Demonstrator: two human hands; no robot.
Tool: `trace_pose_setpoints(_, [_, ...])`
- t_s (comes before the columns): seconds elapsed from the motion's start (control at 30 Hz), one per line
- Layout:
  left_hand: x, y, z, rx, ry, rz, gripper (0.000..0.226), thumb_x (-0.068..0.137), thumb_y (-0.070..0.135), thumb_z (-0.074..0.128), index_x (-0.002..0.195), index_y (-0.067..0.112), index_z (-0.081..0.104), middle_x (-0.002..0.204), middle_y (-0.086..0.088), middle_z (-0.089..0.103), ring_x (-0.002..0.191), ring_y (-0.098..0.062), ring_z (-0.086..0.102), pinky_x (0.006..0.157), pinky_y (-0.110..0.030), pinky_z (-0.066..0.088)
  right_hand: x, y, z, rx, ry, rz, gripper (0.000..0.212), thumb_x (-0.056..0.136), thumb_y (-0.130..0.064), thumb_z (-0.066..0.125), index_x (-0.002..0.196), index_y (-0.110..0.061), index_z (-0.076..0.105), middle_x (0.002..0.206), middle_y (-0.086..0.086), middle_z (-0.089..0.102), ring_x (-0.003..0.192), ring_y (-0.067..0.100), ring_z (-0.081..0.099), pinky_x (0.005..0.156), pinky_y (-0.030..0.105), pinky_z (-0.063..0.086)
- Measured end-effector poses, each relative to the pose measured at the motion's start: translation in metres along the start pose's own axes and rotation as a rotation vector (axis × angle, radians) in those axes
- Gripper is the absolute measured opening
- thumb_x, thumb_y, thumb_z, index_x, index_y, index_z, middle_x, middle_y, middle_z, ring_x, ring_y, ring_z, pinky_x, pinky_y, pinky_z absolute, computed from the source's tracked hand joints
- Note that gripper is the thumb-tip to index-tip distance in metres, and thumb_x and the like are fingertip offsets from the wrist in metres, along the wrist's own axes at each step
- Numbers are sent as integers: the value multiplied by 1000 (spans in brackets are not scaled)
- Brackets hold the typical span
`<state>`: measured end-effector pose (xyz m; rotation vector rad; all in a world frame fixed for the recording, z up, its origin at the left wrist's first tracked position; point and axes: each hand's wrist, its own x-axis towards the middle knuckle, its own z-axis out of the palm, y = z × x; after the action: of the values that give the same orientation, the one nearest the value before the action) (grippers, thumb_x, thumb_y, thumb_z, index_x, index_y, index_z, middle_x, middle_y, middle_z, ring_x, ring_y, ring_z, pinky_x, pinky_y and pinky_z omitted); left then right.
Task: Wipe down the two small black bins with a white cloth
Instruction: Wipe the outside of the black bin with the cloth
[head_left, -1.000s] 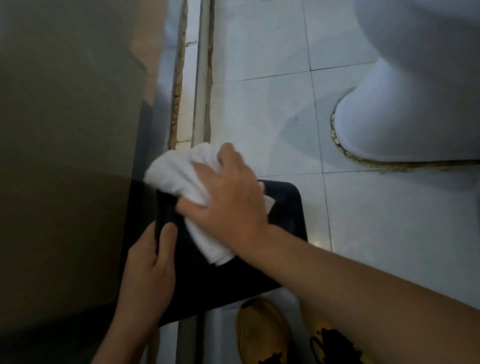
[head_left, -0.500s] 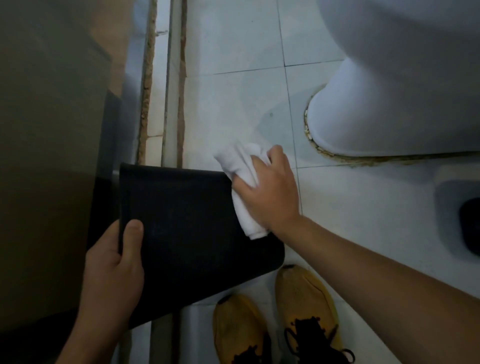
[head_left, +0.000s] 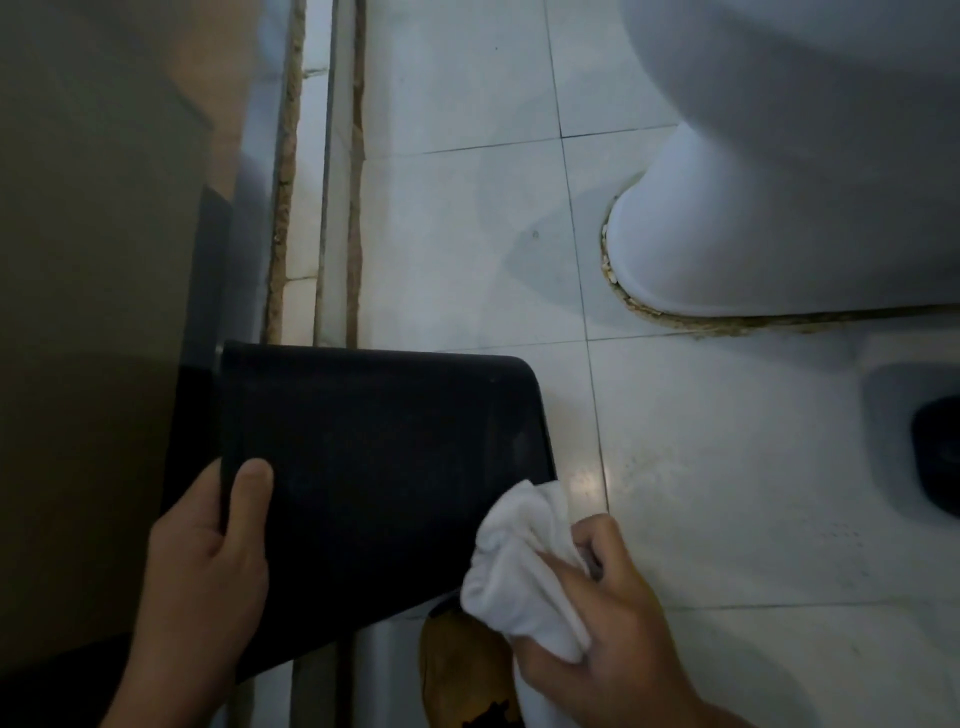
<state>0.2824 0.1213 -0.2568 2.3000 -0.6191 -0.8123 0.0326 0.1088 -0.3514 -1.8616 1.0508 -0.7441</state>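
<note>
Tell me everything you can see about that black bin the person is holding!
The black bin looks like smooth, dark plastic with rounded corners. It is tipped on its side, showing one broad flat face, above the pale tiled floor. The left hand grips its edge, thumb on the face. The right hand presses a bunched white cloth against its lower right corner. Its opening is out of sight.

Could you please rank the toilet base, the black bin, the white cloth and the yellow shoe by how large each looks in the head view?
1. Toilet base
2. Black bin, nearer the camera
3. White cloth
4. Yellow shoe, partly hidden, so unsure against the cloth
</note>
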Motion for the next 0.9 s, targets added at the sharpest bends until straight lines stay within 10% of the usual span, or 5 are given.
trace_pose_setpoints(0.23, [-5,4,-1,2,-1,27,21,98,38,43,91,28,61,89,-10,66,85,-37,64,77,-59,53,81,15,-35,-87,178,96,35,80,-43,62,103,-16,64,103,-2,36,87,8,46,74,5,41])
trace_pose_setpoints(0.43, [-4,5,-2,9,-3,23,23,98,41,42,90,35,63,90,-6,67,83,-32,66,75,-61,54,160,21,5,-166,110,-2,38,81,-44,61,101,-13,64,99,2,34,86,20,46,71,30,44])
trace_pose_setpoints(0.8, [-6,4,-4,-29,-29,-44,32,99,41,42,84,24,64,85,-7,66,83,-33,65,72,-55,55,28,19,18,-261,35,-30,82,73,-40,64,150,-30,36,105,-2,30,86,14,42,66,27,48])
trace_pose_setpoints(0.9, [-6,5,-4,-21,-41,-28,28,99,40,42,85,28,63,89,-8,66,86,-35,65,77,-62,53,-22,7,4,-608,-21,-81,67,77,-39,70,140,-23,55,99,0,40,78,11,45,63,23,46])
